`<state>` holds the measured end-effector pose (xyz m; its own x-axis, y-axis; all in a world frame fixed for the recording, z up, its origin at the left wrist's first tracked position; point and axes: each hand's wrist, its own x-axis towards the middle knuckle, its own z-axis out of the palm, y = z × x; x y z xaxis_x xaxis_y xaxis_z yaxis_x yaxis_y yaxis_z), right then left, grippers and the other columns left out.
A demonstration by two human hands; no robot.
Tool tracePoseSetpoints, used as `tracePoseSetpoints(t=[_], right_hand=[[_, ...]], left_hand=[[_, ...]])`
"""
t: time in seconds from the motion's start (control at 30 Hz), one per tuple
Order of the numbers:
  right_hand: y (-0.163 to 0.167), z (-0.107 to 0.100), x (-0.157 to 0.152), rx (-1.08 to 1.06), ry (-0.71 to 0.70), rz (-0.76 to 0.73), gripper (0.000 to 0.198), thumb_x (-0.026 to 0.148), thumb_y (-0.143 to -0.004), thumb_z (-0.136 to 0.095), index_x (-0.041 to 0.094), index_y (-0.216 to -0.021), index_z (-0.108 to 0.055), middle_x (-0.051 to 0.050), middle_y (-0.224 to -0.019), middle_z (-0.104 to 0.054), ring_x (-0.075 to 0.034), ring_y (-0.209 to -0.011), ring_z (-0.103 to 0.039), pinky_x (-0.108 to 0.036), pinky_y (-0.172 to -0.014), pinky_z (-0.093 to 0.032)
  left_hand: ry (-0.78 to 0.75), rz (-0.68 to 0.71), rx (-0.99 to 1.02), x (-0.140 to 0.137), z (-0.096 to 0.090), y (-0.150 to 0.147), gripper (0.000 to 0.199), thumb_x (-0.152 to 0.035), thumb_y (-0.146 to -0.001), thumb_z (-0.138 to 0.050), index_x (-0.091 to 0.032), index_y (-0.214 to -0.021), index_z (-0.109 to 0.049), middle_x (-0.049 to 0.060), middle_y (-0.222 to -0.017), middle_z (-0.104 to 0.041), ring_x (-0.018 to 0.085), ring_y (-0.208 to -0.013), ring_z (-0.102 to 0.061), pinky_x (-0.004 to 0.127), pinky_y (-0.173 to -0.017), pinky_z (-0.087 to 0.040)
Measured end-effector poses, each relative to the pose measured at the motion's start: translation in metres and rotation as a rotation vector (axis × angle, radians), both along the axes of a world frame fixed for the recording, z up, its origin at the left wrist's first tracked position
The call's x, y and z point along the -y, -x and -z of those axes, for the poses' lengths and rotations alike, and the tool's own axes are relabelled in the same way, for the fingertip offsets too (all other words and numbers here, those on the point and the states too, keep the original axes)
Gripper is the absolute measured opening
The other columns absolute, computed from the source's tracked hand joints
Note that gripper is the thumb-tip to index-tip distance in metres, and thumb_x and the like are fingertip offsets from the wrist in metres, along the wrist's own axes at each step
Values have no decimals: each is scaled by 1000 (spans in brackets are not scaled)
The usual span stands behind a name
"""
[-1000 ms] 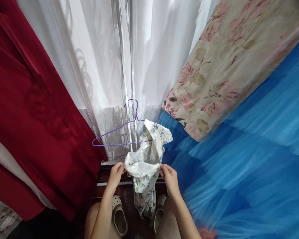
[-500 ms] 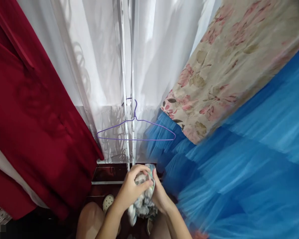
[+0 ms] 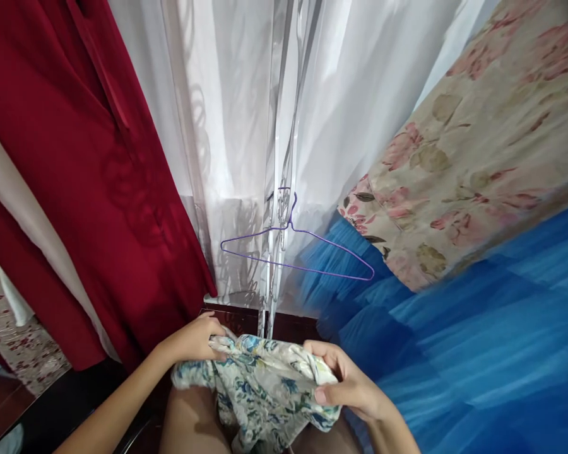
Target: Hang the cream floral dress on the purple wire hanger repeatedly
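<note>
The legs (image 3: pixel 189 419) are nearest, at 6 o'clock. Over them is the flowery cloth (image 3: pixel 265 384), bunched up between the two hands. The left hand (image 3: pixel 196 340), near 7 o'clock, has its fingers closed on one end. The right hand (image 3: pixel 348 381), near 5 o'clock, grips the other end, thumb on the front. So the step in hand looks like holding the cloth out and sorting its folds. I think the next move calls for a gentle hold with both hands, because the cloth looks soft and floppy.

Farther off, at 12 o'clock from the cloth, the purple hanger (image 3: pixel 289 224) hangs by the white bars (image 3: pixel 277 148), well apart from both hands. Behind is a white curtain (image 3: pixel 236 126).
</note>
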<state>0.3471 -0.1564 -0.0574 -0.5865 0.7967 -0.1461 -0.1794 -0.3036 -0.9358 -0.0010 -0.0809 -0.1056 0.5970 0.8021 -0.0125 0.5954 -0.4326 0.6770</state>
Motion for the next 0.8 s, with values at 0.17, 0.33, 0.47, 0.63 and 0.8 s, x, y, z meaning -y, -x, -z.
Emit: tracePoseSetpoints(t=[0.17, 0.33, 0.47, 0.63, 0.8], right_hand=[[-27, -18, -5, 125, -201, 297, 26, 35, -67, -77, 17, -71, -59, 3, -59, -47, -10, -51, -33, -23, -49, -22], [-37, -32, -13, 246, -326, 443, 27, 38, -77, -70, 17, -66, -58, 3, -54, -46, -10, -48, -32, -24, -47, -21], [-23, -39, -21, 386, -476, 396, 19, 36, -80, -68, 16, -79, -68, 0, -64, -57, -13, -55, -43, -25, -51, -29], [-16, -45, -60, 536, -662, 510, 64, 21, -77, -61, 17, -140, -52, 4, -63, -57, -14, -52, -43, -25, -50, -31], [-31, -43, -123, 820, -863, 654, 42, 25, -77, -58, 14, -115, -71, -6, -75, -70, -19, -65, -56, -29, -63, -41]], left_hand=[[-131, 50, -122, -29, -32, 18, 34, -57, -70, -74, -24, -77, -71, 1, -86, -66, 23, -93, -61, 46, -117, -18], [-315, -13, -176, -56, -72, 33, 36, -60, -72, -72, -25, -81, -72, 1, -92, -65, 22, -101, -58, 48, -120, -8], [-446, -124, -174, -75, -93, 50, 29, -52, -84, -62, -27, -95, -71, 3, -110, -68, 25, -115, -54, 50, -118, -13], [-496, -183, -58, -92, -104, 50, 33, -40, -84, -58, -21, -111, -61, 9, -126, -61, 28, -119, -50, 43, -106, -38], [-563, -185, 72, -90, -124, 19, 20, -34, -88, -51, -20, -102, -57, 10, -134, -56, 28, -130, -42, 45, -111, -32]])
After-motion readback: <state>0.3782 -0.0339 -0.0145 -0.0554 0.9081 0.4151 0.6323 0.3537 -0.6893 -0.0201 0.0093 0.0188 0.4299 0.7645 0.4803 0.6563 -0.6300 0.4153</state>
